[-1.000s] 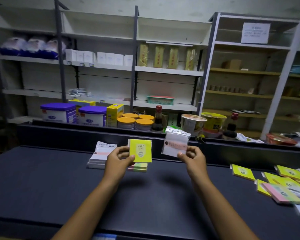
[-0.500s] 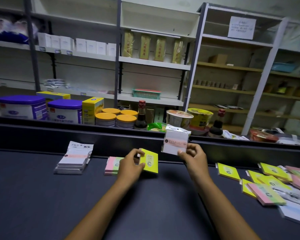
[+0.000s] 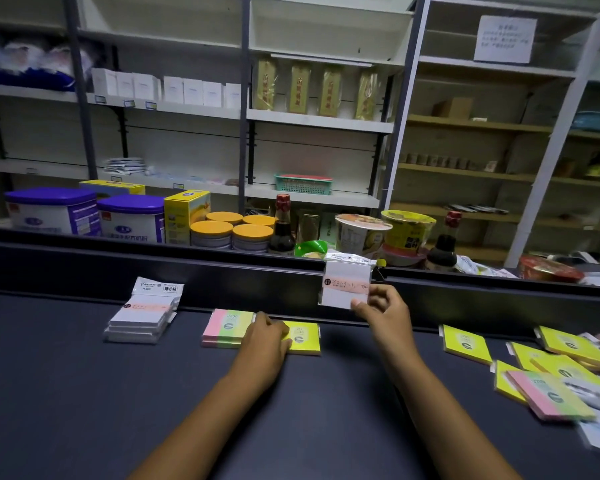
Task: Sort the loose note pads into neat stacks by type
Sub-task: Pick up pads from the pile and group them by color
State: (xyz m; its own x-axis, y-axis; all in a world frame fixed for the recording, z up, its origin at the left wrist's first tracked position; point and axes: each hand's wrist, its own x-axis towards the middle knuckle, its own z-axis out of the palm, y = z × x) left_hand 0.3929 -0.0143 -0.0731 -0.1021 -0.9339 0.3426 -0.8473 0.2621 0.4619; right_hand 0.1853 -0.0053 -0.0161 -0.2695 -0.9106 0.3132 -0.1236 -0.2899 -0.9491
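Head view: left hand (image 3: 267,337) presses, seemingly flat, on yellow pad (image 3: 303,337); right hand (image 3: 383,308) pinches white pad (image 3: 345,284) aloft.

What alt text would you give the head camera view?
A person's left hand sets a yellow note pad on the dark counter beside a pink-green stack, while the right hand holds up a white pad.

setting: a small shop, seen from the dark checkout counter (image 3: 84,393). metal retail shelving (image 3: 246,116) along the back wall with price tags on its edges, holding white boxes (image 3: 174,90) and gold packets (image 3: 312,90). goods lined up behind the counter rail: purple-lidded tubs (image 3: 52,211), orange-lidded tins (image 3: 232,230), sauce bottles (image 3: 282,225), instant noodle cups (image 3: 362,233). printed notice (image 3: 504,39) taped to the right-hand shelf.
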